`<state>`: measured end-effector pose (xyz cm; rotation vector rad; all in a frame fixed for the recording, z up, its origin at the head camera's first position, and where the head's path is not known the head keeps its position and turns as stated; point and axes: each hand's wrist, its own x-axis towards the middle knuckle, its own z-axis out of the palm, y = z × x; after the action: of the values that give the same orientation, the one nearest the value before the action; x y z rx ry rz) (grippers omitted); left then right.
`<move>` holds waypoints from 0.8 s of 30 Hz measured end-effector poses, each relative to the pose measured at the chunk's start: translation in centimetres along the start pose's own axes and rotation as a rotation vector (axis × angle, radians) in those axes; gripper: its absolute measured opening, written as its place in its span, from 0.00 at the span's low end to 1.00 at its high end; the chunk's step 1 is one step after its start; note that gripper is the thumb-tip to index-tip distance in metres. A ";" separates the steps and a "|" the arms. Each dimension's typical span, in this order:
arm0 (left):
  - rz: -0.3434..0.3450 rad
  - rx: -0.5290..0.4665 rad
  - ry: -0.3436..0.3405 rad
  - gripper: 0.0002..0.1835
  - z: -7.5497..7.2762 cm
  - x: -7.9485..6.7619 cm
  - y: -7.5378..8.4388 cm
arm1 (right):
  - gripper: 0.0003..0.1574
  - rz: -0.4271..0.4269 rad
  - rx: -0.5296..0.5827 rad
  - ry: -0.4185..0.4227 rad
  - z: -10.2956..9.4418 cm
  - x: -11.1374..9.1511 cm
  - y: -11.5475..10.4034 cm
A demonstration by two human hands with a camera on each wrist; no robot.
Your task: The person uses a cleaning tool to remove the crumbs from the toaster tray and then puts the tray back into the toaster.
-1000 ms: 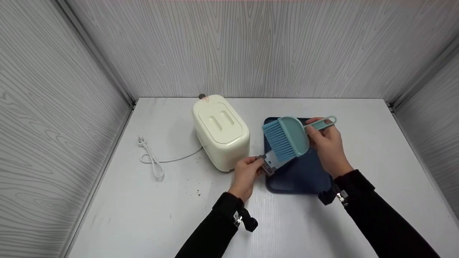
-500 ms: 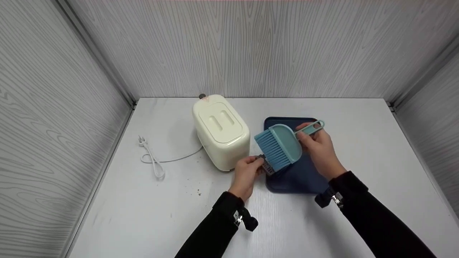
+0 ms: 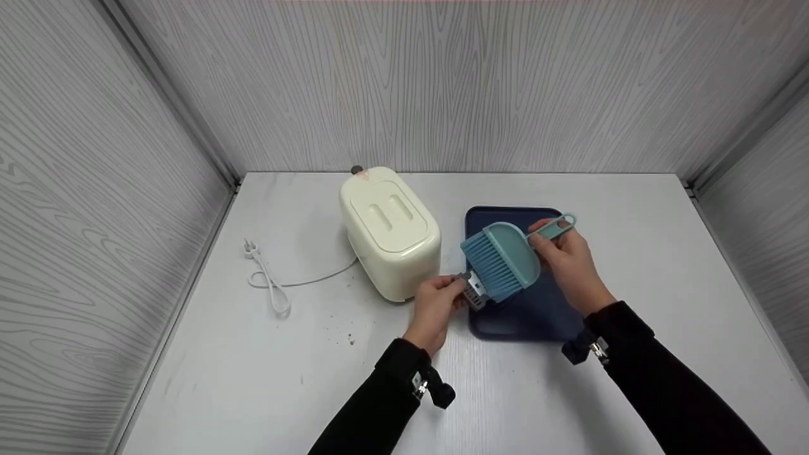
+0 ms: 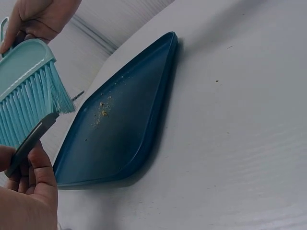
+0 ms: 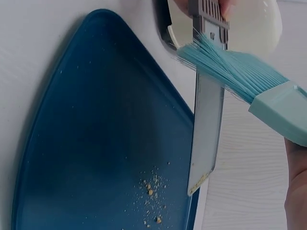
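Over the near-left part of a dark blue tray (image 3: 547, 316), my left hand (image 3: 433, 313) pinches the grey slotted end of a toaster crumb tray (image 3: 474, 292). This crumb tray (image 5: 208, 120) slants down over the blue tray's edge, with yellowish crumbs along its far end in the right wrist view. My right hand (image 3: 572, 265) grips the handle of a teal hand brush (image 3: 515, 253). The brush's bristles (image 5: 230, 67) overlap the crumb tray near its slotted end. Loose crumbs (image 5: 150, 192) are scattered on the blue tray. The bristles hide much of the crumb tray in the head view.
A cream toaster (image 3: 392, 234) with its lid on stands just left of my left hand. Its white cord and plug (image 3: 268, 281) lie on the table at the left. Small crumbs (image 3: 351, 339) dot the tabletop in front of the toaster. Wood-grain panels (image 3: 411, 88) enclose the table.
The brush moved left and toward me along the crumb tray to its slotted end, then slightly back right. My left hand and the crumb tray have stayed almost still.
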<state>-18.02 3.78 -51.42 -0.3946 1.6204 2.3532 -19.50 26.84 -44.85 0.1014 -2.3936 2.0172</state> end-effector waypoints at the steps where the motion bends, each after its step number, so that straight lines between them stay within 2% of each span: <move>1: 0.003 -0.002 0.001 0.09 0.0 0.0 0.0 | 0.26 0.001 -0.013 0.007 -0.1 0.0 0.0; 13: 0.018 -0.032 -0.022 0.08 -0.1 0.1 -0.3 | 0.27 0.015 -0.062 0.065 -1.8 0.2 0.7; 24: 0.006 -0.029 -0.029 0.10 -0.2 0.2 -0.2 | 0.24 0.002 -0.123 0.121 -3.3 0.1 1.3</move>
<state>-18.13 3.68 -51.74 -0.3599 1.5785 2.3773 -19.82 30.33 -45.52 -0.0237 -2.4349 1.8149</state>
